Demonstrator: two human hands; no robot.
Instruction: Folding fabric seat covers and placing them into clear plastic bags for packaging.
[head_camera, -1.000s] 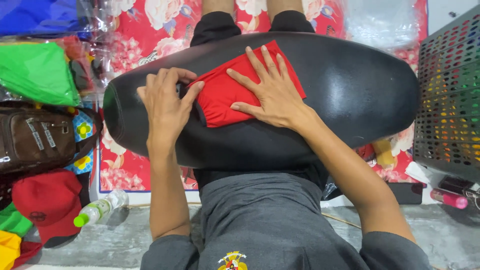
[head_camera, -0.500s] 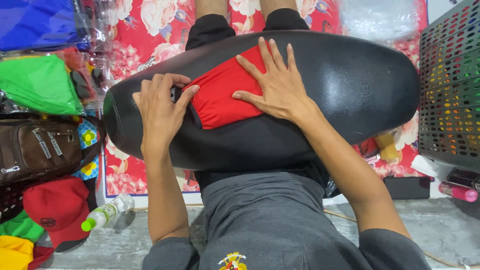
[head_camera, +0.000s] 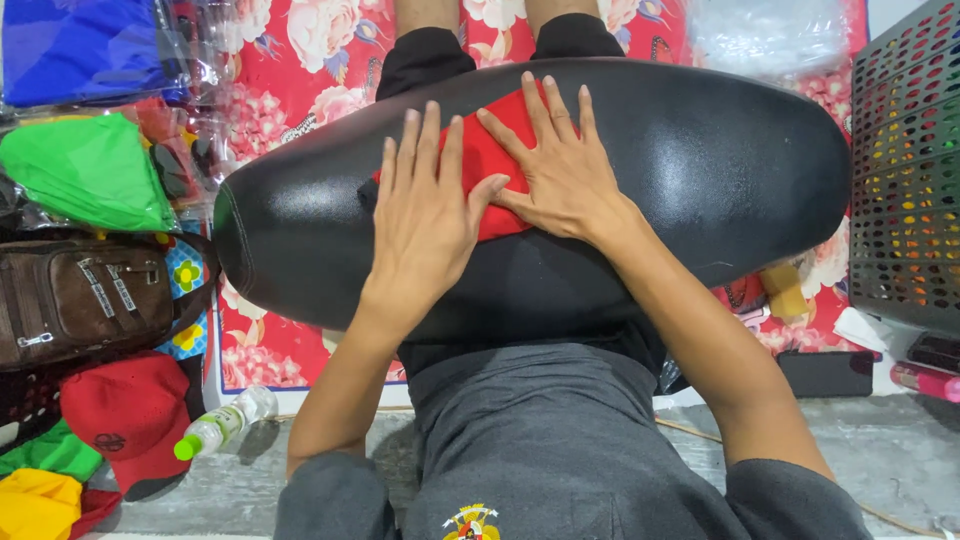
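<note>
Since the earlier frames the left hand has slid from the left end of the red cloth up onto it, its curled fingers now straightened out, and the right hand has kept its place on the cloth's right part. Both hands lie palm down with fingers spread and flat; neither closes around anything, they only press on the fabric. The left thumb reaches toward the right thumb, and the two nearly meet over the cloth's lower edge.

The red cloth sits folded on top of a broad, glossy black cushioned seat that lies across the person's lap, near the seat's middle and mostly covered by the hands. Below it the person's grey shirt fills the lower part of the view.

To the left lie a brown zipped bag, a green bagged garment, a blue bagged garment, a red cap and a small bottle with a green lid. A red floral mat is spread under the seat. At the right stands a perforated grey basket.
</note>
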